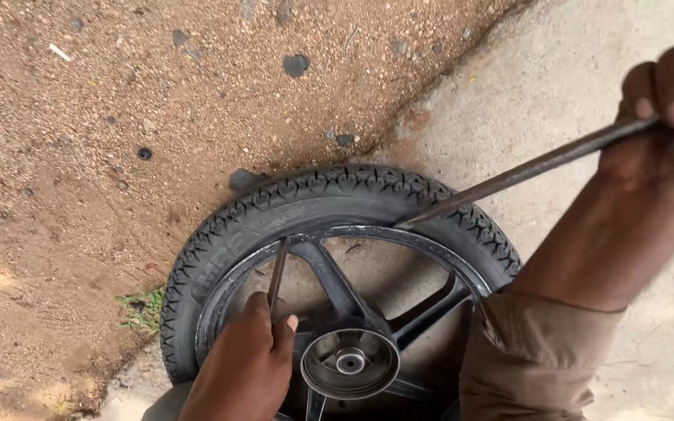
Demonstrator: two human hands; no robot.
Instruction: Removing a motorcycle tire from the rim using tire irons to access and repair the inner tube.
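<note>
Two levers at a tyre lying flat
Right hand grips long iron bar, upper right; left hand fingers closed on short lever; both tips tucked inside tyre at black rim.

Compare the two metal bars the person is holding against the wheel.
The right-hand bar is long and slants down from the right hand to the far rim; the left-hand bar shows shorter and steeper, rising from the left hand to the near-left rim. Both are dark, slim, and tipped in between the tyre and rim.

Bare left hand, bare right hand; right forearm bare, brown rolled sleeve bunched near elbow.
</note>
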